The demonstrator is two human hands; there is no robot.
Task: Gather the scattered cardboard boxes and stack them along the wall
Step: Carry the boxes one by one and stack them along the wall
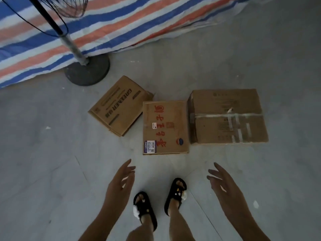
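Note:
Three cardboard boxes lie on the grey floor ahead of me. A box with black print (119, 106) sits at the left, turned at an angle. The middle box with red writing (165, 127) touches it and stands closest to my feet. A larger taped box (227, 117) stands at the right, right beside the middle one. My left hand (119, 186) and my right hand (225, 190) reach forward with straight fingers, palms facing each other, both empty and short of the middle box.
A standing fan's round base (86, 70) and pole (69, 39) stand at the back left, just behind the left box. A blue, red and white striped tarp (139, 20) covers the far side. My feet in black sandals (159, 200) stand on the bare floor (43, 153).

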